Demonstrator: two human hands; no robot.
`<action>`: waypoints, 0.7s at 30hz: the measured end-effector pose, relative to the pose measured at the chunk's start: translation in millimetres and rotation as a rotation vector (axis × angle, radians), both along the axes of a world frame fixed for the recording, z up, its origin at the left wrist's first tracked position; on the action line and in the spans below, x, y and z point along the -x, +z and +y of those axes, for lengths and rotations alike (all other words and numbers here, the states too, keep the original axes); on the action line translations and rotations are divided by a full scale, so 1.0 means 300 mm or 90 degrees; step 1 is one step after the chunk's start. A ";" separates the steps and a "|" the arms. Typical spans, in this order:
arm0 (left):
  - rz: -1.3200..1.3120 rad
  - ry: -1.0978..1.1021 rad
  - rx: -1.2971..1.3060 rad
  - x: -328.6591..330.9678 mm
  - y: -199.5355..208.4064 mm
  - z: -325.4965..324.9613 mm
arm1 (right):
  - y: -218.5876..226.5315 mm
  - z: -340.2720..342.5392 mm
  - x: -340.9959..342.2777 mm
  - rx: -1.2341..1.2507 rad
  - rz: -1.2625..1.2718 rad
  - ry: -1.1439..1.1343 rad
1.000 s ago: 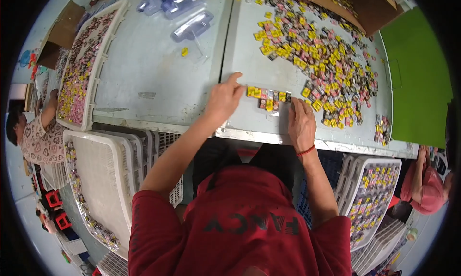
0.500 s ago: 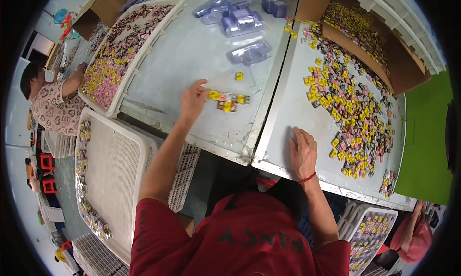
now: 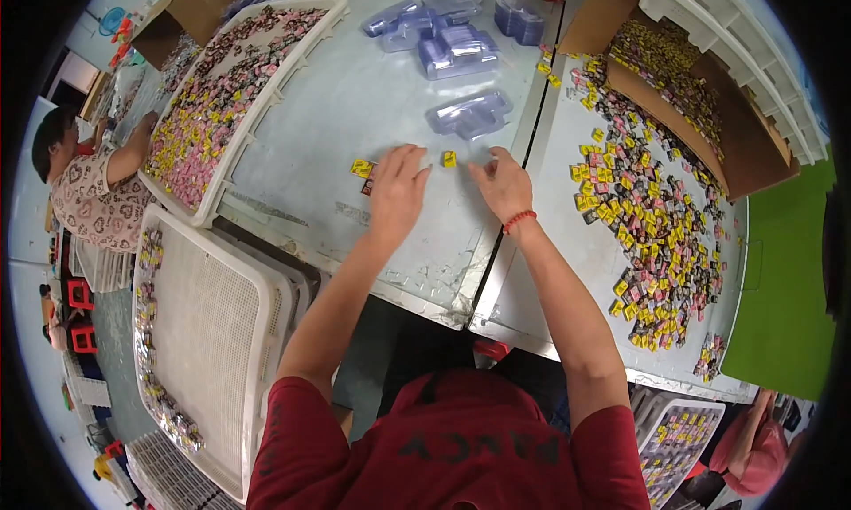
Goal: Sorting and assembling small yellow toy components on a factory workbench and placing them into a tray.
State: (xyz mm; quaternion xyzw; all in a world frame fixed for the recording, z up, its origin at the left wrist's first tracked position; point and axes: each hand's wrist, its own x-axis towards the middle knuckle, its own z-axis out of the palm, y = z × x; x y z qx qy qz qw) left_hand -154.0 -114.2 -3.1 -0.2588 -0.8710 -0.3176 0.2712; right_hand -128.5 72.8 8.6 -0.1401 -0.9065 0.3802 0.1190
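Observation:
On the pale table, my left hand (image 3: 396, 195) is over a group of small yellow, pink and dark square pieces (image 3: 362, 167). Its fingers are extended and hide most of the group. My right hand (image 3: 503, 191), with a red bead bracelet on the wrist, is opposite, thumb and fingers apart. Between the hands is a single yellow square piece (image 3: 449, 159), apparently on a faint clear plastic sheet or shell. My right fingertips are near its edge; whether they touch is unclear. Just beyond rests a clear moulded plastic shell (image 3: 470, 114).
More clear shells (image 3: 456, 49) are heaped farther back. Loose pieces (image 3: 651, 235) spread across the right table below an open cardboard box (image 3: 753, 133). At left are a full white tray (image 3: 266, 98) and a perforated tray (image 3: 204, 324). A co-worker (image 3: 93, 177) is beyond them.
My right hand has moved up and left from the right table to beside the single yellow piece. The grouped pieces have shifted left, and my left hand now covers most of them.

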 end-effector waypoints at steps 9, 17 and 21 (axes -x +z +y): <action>-0.077 -0.135 0.059 -0.007 -0.026 0.182 | -0.026 0.092 -0.090 0.053 0.000 0.022; -0.086 -0.236 0.004 -0.199 0.126 0.325 | 0.038 0.321 -0.391 0.047 -0.056 0.048; -0.228 -0.230 -0.108 -0.278 0.101 0.319 | 0.067 0.496 -0.529 0.017 -0.211 0.218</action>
